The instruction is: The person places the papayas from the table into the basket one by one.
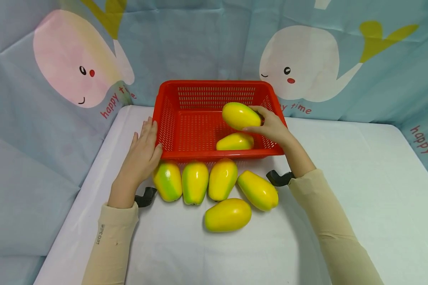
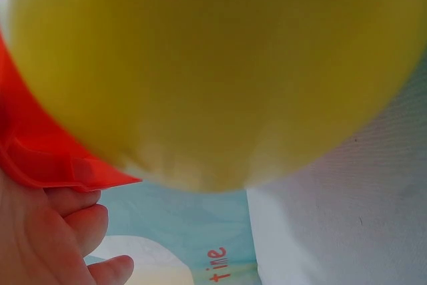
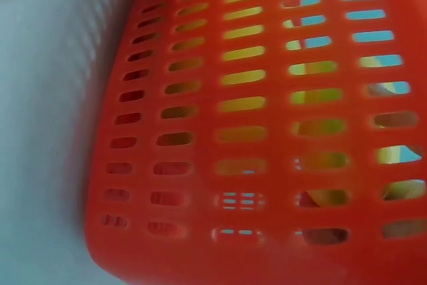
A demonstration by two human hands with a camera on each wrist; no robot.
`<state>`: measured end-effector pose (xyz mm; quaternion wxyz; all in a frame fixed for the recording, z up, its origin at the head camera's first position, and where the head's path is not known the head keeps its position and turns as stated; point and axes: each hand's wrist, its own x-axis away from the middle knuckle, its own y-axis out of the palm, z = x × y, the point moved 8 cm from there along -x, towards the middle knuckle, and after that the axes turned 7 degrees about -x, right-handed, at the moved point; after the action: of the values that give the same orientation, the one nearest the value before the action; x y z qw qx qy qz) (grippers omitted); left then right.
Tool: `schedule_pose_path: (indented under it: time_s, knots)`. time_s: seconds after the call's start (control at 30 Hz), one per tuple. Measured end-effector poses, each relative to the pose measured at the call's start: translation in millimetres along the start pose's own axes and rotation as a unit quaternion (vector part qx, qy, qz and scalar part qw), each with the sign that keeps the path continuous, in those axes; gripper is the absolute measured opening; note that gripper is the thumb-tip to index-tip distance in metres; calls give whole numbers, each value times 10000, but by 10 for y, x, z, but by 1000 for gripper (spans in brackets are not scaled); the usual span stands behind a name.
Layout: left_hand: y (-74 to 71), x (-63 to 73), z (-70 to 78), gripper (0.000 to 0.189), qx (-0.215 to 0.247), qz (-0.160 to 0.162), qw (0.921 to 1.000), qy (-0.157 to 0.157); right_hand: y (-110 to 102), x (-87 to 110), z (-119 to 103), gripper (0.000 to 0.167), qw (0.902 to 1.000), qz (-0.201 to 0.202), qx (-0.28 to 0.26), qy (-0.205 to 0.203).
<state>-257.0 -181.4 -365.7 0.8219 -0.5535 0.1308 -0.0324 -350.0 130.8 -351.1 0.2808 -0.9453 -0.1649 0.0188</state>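
Note:
My right hand (image 1: 272, 127) grips a yellow-green papaya (image 1: 241, 116) by its right end, held over the right part of a red plastic basket (image 1: 221, 153). Below it, another papaya (image 1: 235, 141) lies inside the basket. With fingers straight, my left hand (image 1: 140, 152) rests against the basket's left side. The left wrist view shows part of that hand (image 2: 50, 238) at the red rim, while a blurred papaya (image 2: 220, 65) fills most of the picture. Through the slotted basket wall (image 3: 207, 165) in the right wrist view, yellow and green show, but the grip is mostly hidden.
Several papayas (image 1: 195, 183) stand in a row along the basket's front, and one papaya (image 1: 228, 215) lies nearer on the white table (image 1: 214, 257). Black wrist mounts (image 1: 279, 178) jut out at both wrists. A whale-print cloth (image 1: 199, 43) hangs behind the basket.

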Motion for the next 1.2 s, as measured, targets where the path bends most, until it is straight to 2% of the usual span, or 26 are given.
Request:
schedule_pose_path:
  time_s: [0.4, 1.2]
  knots:
    - [-3, -1, 3, 62, 31, 19, 10000, 13, 54, -50, 59, 76, 9989, -86, 442, 154]
    - [1, -10, -8, 62, 26, 54, 10000, 46, 64, -80, 55, 69, 9988, -16, 490, 57]
